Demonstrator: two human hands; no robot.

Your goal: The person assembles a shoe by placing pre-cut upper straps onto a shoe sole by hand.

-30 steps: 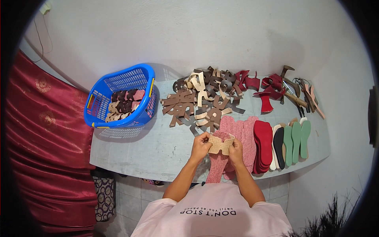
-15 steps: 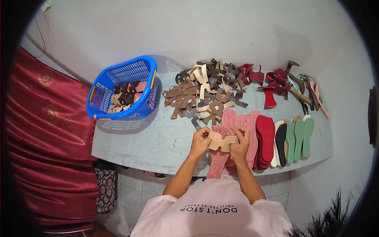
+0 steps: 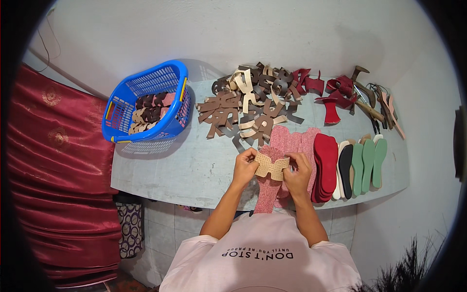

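Both hands [image 3: 272, 170] pinching tan cutout [image 3: 270, 166], its ends hidden by fingers

The person wears a pale pink short-sleeved T-shirt [image 3: 262, 263] with a line of dark block lettering printed across the chest, just below where the forearms come into view. The sleeves end near the elbows, so both forearms are bare all the way up to the hands. The left hand [image 3: 244, 168] and the right hand [image 3: 297, 174] are bare too, with no gloves, rings, watch or bands to be seen on fingers or wrists.
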